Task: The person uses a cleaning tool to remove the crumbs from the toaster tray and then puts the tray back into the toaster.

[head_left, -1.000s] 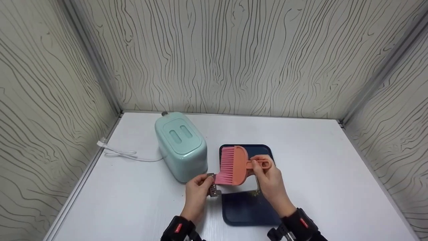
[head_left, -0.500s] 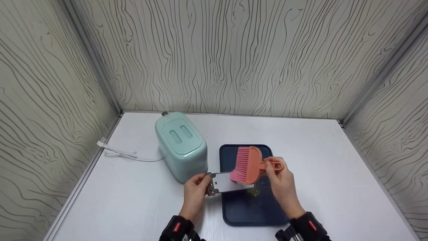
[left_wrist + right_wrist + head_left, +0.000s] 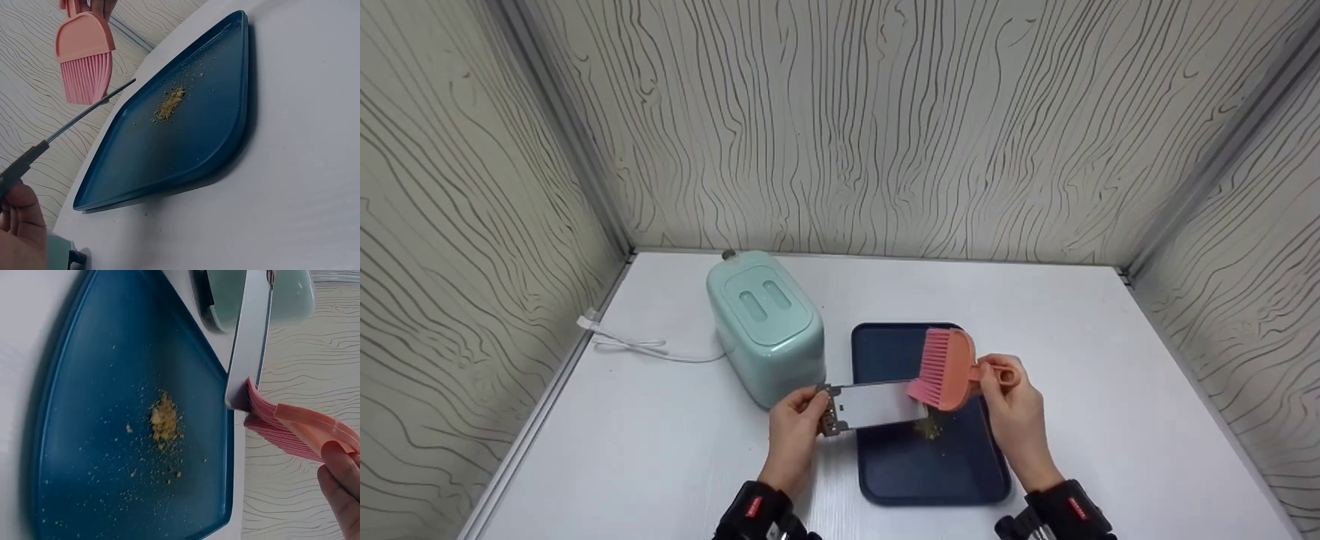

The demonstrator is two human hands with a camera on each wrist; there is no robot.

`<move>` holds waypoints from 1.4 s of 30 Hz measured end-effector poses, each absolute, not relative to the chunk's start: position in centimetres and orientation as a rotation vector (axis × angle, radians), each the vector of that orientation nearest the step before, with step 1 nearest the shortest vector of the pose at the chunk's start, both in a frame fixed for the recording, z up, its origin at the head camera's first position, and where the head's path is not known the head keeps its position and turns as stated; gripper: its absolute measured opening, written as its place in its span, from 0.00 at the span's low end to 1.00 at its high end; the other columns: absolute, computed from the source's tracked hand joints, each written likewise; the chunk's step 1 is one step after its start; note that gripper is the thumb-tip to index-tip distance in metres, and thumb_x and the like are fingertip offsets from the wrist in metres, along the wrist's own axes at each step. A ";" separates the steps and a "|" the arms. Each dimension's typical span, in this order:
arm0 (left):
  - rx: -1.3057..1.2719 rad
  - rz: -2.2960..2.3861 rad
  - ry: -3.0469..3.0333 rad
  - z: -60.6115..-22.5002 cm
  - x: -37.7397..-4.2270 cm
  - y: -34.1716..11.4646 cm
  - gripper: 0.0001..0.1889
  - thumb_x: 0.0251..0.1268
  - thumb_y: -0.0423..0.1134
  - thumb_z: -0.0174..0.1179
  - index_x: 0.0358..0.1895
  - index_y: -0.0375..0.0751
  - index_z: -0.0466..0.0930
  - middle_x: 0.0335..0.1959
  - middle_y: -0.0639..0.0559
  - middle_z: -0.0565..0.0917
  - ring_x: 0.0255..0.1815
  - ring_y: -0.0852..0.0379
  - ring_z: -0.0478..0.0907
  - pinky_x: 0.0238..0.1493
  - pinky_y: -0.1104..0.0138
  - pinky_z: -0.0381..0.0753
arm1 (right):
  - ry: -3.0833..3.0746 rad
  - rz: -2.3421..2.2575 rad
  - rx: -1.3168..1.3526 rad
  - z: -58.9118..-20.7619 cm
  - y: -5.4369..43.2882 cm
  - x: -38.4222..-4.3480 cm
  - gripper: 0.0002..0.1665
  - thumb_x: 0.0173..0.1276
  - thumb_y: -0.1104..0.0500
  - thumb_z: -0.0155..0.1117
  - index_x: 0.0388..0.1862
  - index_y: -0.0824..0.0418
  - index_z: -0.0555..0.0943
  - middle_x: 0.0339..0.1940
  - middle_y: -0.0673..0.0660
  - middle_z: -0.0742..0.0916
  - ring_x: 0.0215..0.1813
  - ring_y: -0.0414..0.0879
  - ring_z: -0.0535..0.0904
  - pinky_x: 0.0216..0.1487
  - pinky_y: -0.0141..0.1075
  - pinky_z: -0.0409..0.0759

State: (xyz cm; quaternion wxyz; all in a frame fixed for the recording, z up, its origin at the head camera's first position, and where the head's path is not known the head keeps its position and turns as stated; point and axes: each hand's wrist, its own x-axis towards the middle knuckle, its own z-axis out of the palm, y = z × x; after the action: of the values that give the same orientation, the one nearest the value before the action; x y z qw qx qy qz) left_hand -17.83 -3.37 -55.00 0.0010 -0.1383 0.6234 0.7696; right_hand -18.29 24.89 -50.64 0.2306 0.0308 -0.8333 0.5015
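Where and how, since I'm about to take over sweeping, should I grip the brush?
Probably by the slim handle, coming from the right of the head view: it points that way, away from the bristles, which bend against the flat plate. The right hand pinches this handle, so it would need to let go.
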 end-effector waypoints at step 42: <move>-0.411 2.429 1.967 -54.9 -17.6 -3.0 0.15 0.69 0.34 0.63 0.51 0.25 0.81 0.34 0.49 0.83 0.30 0.59 0.78 0.30 0.70 0.79 | -2.186 1.217 0.064 -51.0 27.0 -17.6 0.09 0.77 0.68 0.57 0.50 0.72 0.79 0.34 0.60 0.89 0.30 0.36 0.83 0.31 0.20 0.75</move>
State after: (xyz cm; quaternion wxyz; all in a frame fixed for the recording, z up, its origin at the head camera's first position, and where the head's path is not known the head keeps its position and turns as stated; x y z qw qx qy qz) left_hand -17.59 -3.04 -54.93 -0.0057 -0.1303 0.6239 0.7705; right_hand -17.64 27.03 -51.03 0.3140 0.0243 -0.8292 0.4617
